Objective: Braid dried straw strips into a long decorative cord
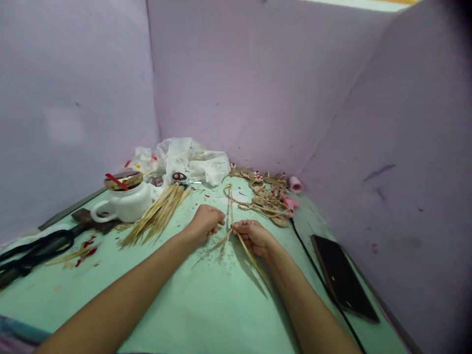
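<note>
My right hand (253, 236) is closed in a pinch on the lower end of a thin twisted straw cord (231, 209). The cord runs up from those fingertips to a small loop on the table. Loose flat straw strands (249, 253) trail from the pinch down toward me, and a shorter tuft (223, 240) splits off to the left. Just left of the cord, my left hand (206, 222) is curled with its fingers closed. Whatever sits between its fingertips, if anything, is too small to make out.
A bundle of straw (157, 214), a white mug (131, 202) with a gold lid, and a hammer-like tool (94, 221) lie left. Scissors (180, 177) and a plastic bag (195, 160) are behind. Coiled braided pieces (267, 201), a black cable (313, 263) and a phone (344, 278) are right.
</note>
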`<move>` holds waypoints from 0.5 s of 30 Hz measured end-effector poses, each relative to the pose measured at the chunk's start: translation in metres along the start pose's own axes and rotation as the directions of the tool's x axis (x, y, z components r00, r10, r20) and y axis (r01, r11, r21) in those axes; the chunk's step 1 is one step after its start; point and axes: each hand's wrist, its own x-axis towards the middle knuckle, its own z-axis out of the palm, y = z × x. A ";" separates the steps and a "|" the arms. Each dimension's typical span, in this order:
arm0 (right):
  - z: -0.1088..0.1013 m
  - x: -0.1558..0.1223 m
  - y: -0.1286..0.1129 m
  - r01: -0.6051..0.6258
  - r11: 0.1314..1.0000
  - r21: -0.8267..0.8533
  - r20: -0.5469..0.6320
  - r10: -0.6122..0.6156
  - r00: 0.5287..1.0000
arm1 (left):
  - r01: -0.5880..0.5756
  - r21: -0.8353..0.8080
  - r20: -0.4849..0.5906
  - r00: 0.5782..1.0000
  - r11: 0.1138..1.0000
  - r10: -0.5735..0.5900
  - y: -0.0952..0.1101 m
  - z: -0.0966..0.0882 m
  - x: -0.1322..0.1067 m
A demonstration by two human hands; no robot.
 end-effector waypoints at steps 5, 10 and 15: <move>0.000 0.001 0.000 -0.009 0.996 0.084 0.009 0.009 1.000 | 0.174 -0.218 0.316 0.943 0.960 -0.099 -0.004 0.012 0.008; -0.001 0.003 0.002 0.073 0.996 -0.048 -0.009 -0.073 0.997 | 0.296 -0.152 0.413 0.886 0.943 -0.211 -0.001 0.011 0.012; 0.000 0.005 0.004 0.229 0.793 -0.564 -0.114 -0.349 0.930 | 0.184 0.143 0.200 0.957 0.973 -0.210 0.005 0.012 0.009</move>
